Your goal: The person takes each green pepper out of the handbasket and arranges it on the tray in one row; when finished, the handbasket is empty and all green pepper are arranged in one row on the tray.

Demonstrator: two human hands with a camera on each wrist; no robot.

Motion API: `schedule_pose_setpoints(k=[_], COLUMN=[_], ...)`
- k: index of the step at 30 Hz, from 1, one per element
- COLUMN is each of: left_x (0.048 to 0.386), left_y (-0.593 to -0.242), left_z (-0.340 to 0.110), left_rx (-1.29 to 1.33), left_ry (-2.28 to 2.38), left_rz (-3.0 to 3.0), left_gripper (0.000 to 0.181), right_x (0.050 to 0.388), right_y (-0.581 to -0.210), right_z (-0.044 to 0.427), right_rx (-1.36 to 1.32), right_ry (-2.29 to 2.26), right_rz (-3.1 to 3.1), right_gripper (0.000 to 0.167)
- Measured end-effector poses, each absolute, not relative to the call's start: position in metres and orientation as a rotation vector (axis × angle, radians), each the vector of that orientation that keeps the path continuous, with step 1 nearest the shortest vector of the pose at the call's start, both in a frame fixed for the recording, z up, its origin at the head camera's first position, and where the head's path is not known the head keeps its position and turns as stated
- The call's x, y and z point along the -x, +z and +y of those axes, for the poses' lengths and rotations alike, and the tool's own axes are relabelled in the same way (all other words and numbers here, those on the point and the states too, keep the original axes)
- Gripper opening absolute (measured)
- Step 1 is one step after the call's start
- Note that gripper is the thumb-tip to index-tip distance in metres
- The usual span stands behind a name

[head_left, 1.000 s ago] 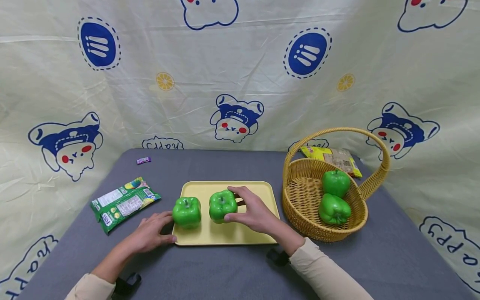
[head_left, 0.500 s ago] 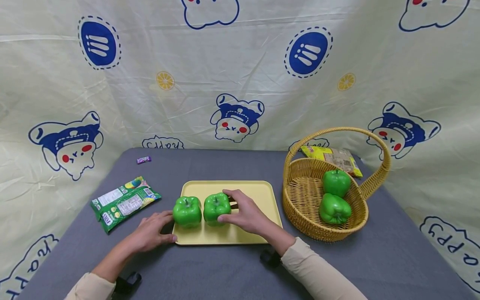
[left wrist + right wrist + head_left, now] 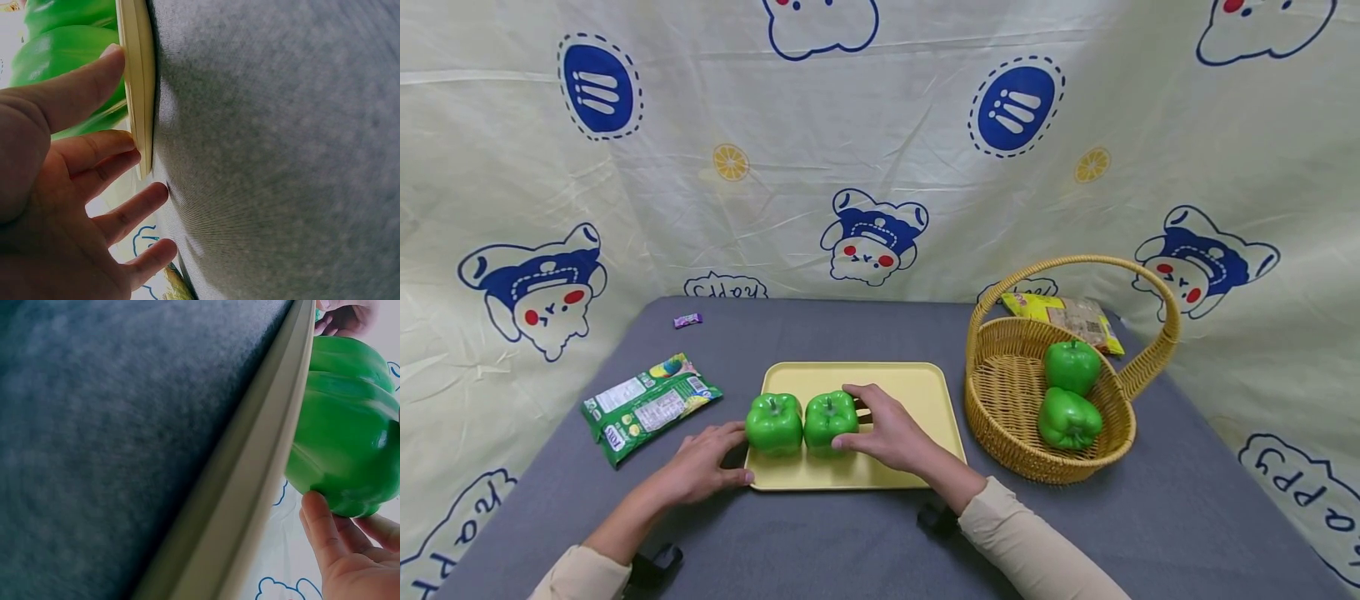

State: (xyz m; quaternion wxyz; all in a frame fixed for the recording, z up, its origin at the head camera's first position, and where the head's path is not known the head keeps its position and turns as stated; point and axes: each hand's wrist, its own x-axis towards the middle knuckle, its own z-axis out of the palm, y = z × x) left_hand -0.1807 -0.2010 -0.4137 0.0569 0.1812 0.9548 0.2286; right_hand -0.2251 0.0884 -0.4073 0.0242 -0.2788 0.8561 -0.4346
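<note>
Two green bell peppers stand side by side on the left part of a yellow tray [image 3: 895, 471], seemingly touching. My right hand [image 3: 891, 429] holds the right bell pepper [image 3: 829, 421], thumb at its near side and fingers at its far right; the right wrist view shows fingers [image 3: 319, 515] against that pepper. At the tray's left end, my left hand [image 3: 703, 467] touches the rim beside the left bell pepper [image 3: 773, 427]. Its fingers are spread and loosely bent, with thumb [image 3: 94, 75] at the tray edge in the left wrist view; nothing is gripped.
Right of the tray stands a wicker basket [image 3: 1000, 437] with a tall handle, holding two more green peppers [image 3: 1071, 417]. A yellow snack bag [image 3: 1063, 317] lies behind it. A green snack bag [image 3: 651, 408] lies on the left, a small purple packet [image 3: 687, 321] at the back.
My right hand has moved left with its bell pepper, bringing it against or very near the left one. The left hand and the left pepper have stayed in place.
</note>
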Motion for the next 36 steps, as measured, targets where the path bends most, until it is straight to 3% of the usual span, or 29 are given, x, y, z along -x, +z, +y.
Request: schedule_pose_setpoints(k=[27,36], left_x=[0.18,0.18], left_y=[-0.415,-0.414], left_z=[-0.201,-0.201], left_rx=[-0.556,-0.546], left_ry=[0.701,0.707], left_rz=[2.914,2.894], left_gripper=[0.064,0.064], right_x=[0.224,0.22], right_y=[-0.405,-0.385], right_z=[0.09,0.1], right_rx=[0.891,0.877], right_ry=[-1.347,-1.364], right_rz=[2.595,2.621], right_gripper=[0.084,0.08])
